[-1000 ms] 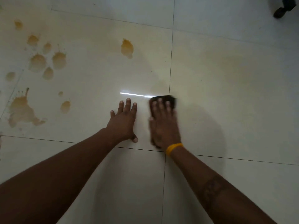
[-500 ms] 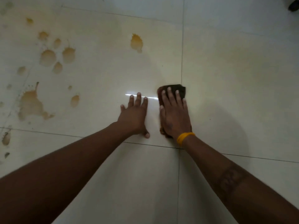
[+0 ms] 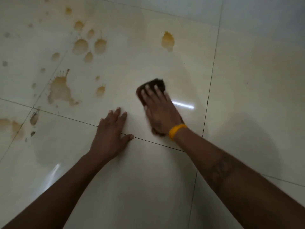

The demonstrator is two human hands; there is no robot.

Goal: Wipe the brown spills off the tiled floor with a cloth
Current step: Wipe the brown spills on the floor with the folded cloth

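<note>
My right hand (image 3: 159,109), with a yellow band at the wrist, presses flat on a dark brown cloth (image 3: 156,83) on the cream tiled floor (image 3: 247,80); the cloth shows past my fingertips and the hand is motion-blurred. My left hand (image 3: 110,131) rests flat on the floor beside it, fingers spread, holding nothing. Brown spills lie to the left: a large splash (image 3: 59,90), a small drop (image 3: 100,90), a cluster of round blots (image 3: 89,46). One single blot (image 3: 168,40) sits beyond the cloth. More stains (image 3: 9,126) mark the left edge.
Dark grout lines (image 3: 209,90) cross the glossy tiles. A bright light reflection (image 3: 183,104) shows just right of my right hand, and a fainter one (image 3: 54,171) near my left forearm. A faint wet film lies on the tile around the cloth.
My right hand has slid the cloth leftward, away from the grout line and ahead of my left hand. The view has shifted right, bringing more left-side stains into sight.
</note>
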